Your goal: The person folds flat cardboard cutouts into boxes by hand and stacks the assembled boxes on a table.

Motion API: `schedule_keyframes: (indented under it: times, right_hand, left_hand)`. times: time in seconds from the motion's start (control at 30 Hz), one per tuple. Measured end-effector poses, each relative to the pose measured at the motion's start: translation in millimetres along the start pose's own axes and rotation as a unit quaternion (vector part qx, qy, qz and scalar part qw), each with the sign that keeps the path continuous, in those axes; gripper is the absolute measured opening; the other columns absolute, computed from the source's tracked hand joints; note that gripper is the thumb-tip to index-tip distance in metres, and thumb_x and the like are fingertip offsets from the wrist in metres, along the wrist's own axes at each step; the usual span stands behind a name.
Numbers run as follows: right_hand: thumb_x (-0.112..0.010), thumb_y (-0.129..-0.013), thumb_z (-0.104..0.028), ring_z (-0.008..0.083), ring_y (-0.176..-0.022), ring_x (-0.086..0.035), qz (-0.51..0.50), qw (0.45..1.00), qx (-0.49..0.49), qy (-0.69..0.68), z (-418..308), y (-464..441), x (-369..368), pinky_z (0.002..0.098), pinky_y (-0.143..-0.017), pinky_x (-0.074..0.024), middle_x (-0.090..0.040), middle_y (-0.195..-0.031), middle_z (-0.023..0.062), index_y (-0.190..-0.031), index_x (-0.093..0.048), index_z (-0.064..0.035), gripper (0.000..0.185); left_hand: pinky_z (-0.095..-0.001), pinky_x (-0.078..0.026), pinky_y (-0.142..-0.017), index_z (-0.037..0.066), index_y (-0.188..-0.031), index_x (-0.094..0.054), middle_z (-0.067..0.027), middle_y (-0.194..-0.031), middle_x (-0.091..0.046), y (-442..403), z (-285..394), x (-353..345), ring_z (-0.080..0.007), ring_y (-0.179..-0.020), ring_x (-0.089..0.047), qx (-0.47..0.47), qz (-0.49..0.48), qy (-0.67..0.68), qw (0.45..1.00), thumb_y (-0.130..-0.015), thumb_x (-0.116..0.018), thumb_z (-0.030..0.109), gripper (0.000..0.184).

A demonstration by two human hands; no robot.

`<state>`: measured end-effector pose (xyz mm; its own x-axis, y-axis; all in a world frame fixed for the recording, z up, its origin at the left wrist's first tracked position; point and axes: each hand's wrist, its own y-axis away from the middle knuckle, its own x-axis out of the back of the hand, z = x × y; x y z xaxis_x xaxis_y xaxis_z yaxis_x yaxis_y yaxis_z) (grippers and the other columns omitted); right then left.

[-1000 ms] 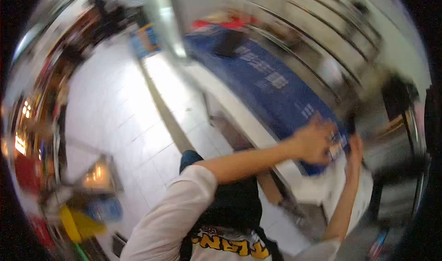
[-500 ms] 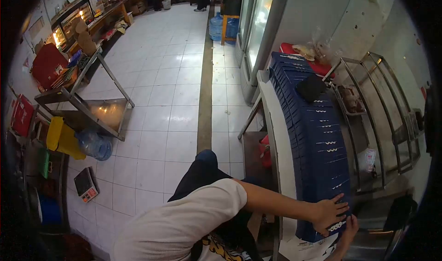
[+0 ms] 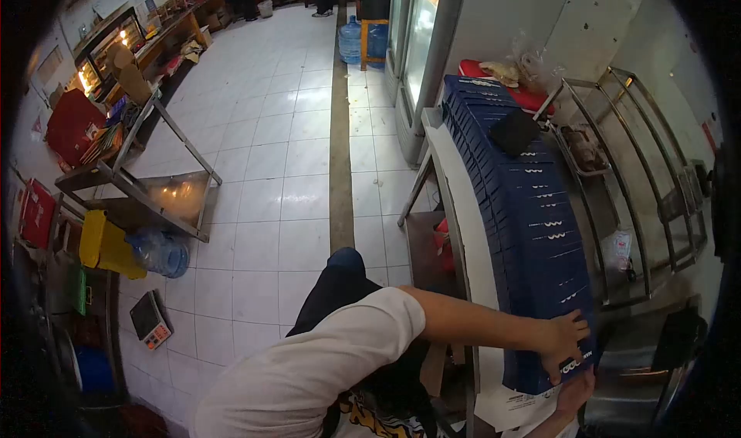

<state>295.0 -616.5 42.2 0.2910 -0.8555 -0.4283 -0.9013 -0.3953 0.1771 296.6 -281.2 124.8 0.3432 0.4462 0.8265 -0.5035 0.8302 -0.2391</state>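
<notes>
A long row of dark blue flat boxes (image 3: 532, 229) with white wave marks lies packed together on a white-topped counter. My left hand (image 3: 563, 345) grips the near end of the row, its thumb on the near side and its fingers bent over the top. Just below it, my right hand (image 3: 575, 395) is against the end face of the boxes, with its fingers partly hidden. A white printed sheet (image 3: 513, 409) shows under the near end. On top of the row, farther along, rests a black object (image 3: 515, 133).
A metal rack (image 3: 617, 183) stands against the wall at right. Beyond the counter is a glass-door fridge (image 3: 421, 52). On the tiled floor at left are a scale (image 3: 150, 320), a water bottle (image 3: 160, 251) and a yellow bin (image 3: 108, 243). People stand far back.
My left hand's spread fingers have drawn in and bent over the boxes. My right hand has moved slightly left and lower, and its fingers show less. The whole view has shifted a little.
</notes>
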Motion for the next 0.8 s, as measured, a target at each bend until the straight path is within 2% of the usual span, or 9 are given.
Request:
schedule_keyframes:
  times: [0.07, 0.13, 0.23, 0.33, 0.47, 0.7, 0.8]
  right_hand:
    - [-0.043, -0.095, -0.048, 0.0227, -0.132, -0.039, 0.026, 0.994, 0.061, 0.09, 13, 0, 5, 0.0392, -0.11, -0.0272, -0.045, -0.14, 0.0107, -0.141, -0.039, -0.0088, 0.061]
    - [-0.043, -0.095, -0.048, 0.0227, -0.131, -0.039, 0.061, 0.99, 0.085, 0.095, 30, -9, 11, 0.0392, -0.109, -0.0276, -0.045, -0.14, 0.0107, -0.141, -0.039, -0.0088, 0.061]
    - [-0.043, -0.095, -0.048, 0.0228, -0.13, -0.04, 0.165, 0.971, 0.139, 0.101, 43, -17, -2, 0.0393, -0.108, -0.0287, -0.046, -0.139, 0.0109, -0.14, -0.04, -0.0087, 0.06]
    - [-0.043, -0.095, -0.047, 0.0228, -0.129, -0.042, 0.214, 0.957, 0.159, 0.116, 44, -25, -7, 0.0393, -0.107, -0.0298, -0.047, -0.138, 0.011, -0.139, -0.04, -0.0086, 0.059]
    - [-0.042, -0.096, -0.047, 0.0229, -0.127, -0.043, 0.242, 0.945, 0.164, 0.145, 43, -40, -26, 0.0393, -0.106, -0.0313, -0.048, -0.136, 0.0112, -0.138, -0.041, -0.0084, 0.057]
    - [-0.041, -0.096, -0.045, 0.023, -0.124, -0.045, 0.248, 0.939, 0.168, 0.171, 40, -54, -46, 0.0394, -0.104, -0.0339, -0.049, -0.134, 0.0116, -0.136, -0.043, -0.0082, 0.055]
    - [-0.041, -0.096, -0.045, 0.023, -0.123, -0.046, 0.253, 0.937, 0.163, 0.178, 41, -57, -51, 0.0394, -0.103, -0.035, -0.05, -0.133, 0.0117, -0.135, -0.044, -0.0081, 0.054]
  left_hand:
    - [-0.0592, 0.0, -0.114, 0.02, -0.136, -0.051, -0.0269, -0.151, -0.021, -3, -1, -1, -0.0384, -0.144, -0.011, -0.007, -0.013, 0.008, 1.0, -0.077, -0.059, 0.065, 0.075]
    - [-0.0603, -0.001, -0.113, 0.024, -0.131, -0.057, -0.0266, -0.15, -0.024, -4, -5, -12, -0.04, -0.143, -0.014, -0.017, 0.051, -0.023, 0.998, -0.075, -0.06, 0.065, 0.07]
    - [-0.0614, 0.0, -0.113, 0.026, -0.131, -0.057, -0.0266, -0.149, -0.025, -5, -8, -14, -0.0418, -0.142, -0.014, -0.026, 0.061, -0.017, 0.998, -0.073, -0.061, 0.066, 0.071]
    - [-0.0625, 0.002, -0.113, 0.025, -0.131, -0.057, -0.0269, -0.15, -0.023, -4, -10, -11, -0.0428, -0.143, -0.011, -0.039, 0.069, 0.01, 0.997, -0.072, -0.061, 0.068, 0.073]
    - [-0.0639, 0.004, -0.112, 0.028, -0.13, -0.058, -0.0245, -0.15, -0.026, -18, -18, -29, -0.0422, -0.143, -0.013, -0.037, 0.106, -0.001, 0.994, -0.065, -0.063, 0.069, 0.077]
    - [-0.0643, 0.006, -0.111, 0.027, -0.13, -0.058, -0.0252, -0.149, -0.028, -16, -22, -28, -0.0426, -0.143, -0.013, -0.035, 0.121, 0.004, 0.992, -0.066, -0.063, 0.068, 0.076]
    - [-0.0652, 0.007, -0.11, 0.028, -0.133, -0.055, -0.0253, -0.15, -0.025, -18, -21, -26, -0.0423, -0.143, -0.011, -0.04, 0.083, 0.008, 0.996, -0.067, -0.062, 0.069, 0.078]
